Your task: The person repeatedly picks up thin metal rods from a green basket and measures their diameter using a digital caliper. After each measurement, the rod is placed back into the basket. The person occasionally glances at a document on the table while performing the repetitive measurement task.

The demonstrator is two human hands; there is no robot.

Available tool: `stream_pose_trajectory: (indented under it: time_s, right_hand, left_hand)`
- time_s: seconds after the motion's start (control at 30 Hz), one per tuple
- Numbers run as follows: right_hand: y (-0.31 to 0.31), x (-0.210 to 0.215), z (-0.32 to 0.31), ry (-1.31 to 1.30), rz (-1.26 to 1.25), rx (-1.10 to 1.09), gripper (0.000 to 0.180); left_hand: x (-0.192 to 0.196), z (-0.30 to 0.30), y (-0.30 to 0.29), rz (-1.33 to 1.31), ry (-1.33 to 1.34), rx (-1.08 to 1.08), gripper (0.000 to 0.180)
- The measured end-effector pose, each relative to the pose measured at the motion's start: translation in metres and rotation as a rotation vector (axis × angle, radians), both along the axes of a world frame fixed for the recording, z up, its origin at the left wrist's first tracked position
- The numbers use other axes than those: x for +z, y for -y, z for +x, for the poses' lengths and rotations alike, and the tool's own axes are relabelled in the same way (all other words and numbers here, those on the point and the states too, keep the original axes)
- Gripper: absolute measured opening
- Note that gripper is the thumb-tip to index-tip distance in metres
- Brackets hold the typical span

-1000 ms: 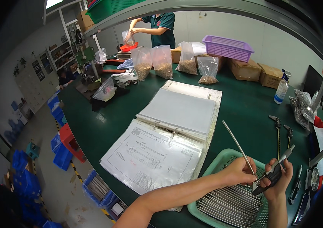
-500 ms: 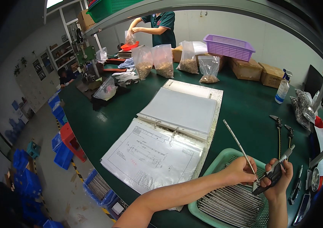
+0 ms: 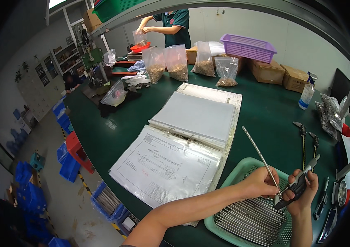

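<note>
My left hand (image 3: pixel 259 182) pinches the lower end of a long thin metal rod (image 3: pixel 258 154), which slants up and to the left. My right hand (image 3: pixel 303 192) grips a dark caliper (image 3: pixel 299 184) whose jaws sit at the rod's lower end. Both hands hover over a light green basket (image 3: pixel 241 173) with several similar metal rods (image 3: pixel 251 214) lying in it.
An open ring binder (image 3: pixel 183 140) with a drawing sheet lies left of the basket. Two more calipers (image 3: pixel 309 142) lie to the right. Plastic bags of parts (image 3: pixel 177 61), a purple basket (image 3: pixel 248 47), cardboard boxes and a spray bottle (image 3: pixel 306 94) stand at the back. Another person (image 3: pixel 170 22) handles a bag.
</note>
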State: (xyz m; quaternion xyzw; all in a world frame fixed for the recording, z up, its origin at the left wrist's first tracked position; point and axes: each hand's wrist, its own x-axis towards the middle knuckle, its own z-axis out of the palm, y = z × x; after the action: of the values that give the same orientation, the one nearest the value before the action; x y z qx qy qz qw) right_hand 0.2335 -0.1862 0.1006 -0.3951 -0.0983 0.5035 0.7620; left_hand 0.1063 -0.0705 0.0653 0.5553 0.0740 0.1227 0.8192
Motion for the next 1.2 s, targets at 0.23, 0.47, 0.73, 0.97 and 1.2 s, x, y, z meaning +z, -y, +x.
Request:
stream_pose_trajectory:
  time_s: [0.23,0.47,0.73,0.97,1.2]
  right_hand:
    - [0.001,0.000,0.000,-0.004,-0.020,-0.008,0.037]
    - [-0.001,0.005,0.002,-0.034,0.003,0.102,0.050]
    - [0.001,-0.003,0.014,-0.006,0.048,0.147,0.063]
    - [0.003,-0.003,0.016,-0.004,0.034,0.157,0.063]
    - [0.004,0.000,0.016,0.002,0.028,0.149,0.063]
  left_hand:
    - [0.001,0.000,0.001,0.014,0.004,0.004,0.021]
    - [0.003,-0.002,-0.002,-0.024,-0.059,0.009,0.022]
    - [0.012,0.001,0.003,-0.019,-0.090,0.054,0.018]
    - [0.012,0.000,0.003,0.000,-0.079,0.077,0.020]
    - [0.016,0.001,0.003,0.035,-0.116,0.099,0.021]
